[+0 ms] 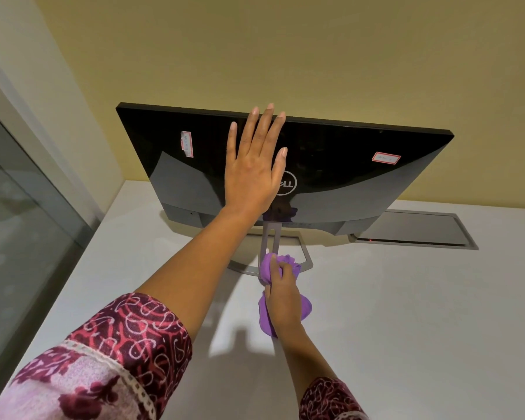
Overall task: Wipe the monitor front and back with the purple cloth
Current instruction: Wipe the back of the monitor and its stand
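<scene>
Purple cloth [305, 307] gripped in right hand [282, 298], left hand [250, 174] fingers [262, 128] straight on monitor [346, 165], back facing wearer, width sideways.

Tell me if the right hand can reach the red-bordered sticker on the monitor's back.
Probably yes. The right hand grips the purple cloth by the stand; nothing lies between it and the red-bordered sticker; the left hand rests further left.

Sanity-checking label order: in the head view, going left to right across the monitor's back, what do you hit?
white sticker → left hand → red-bordered sticker. Dell logo skipped: the hand overlaps it.
</scene>
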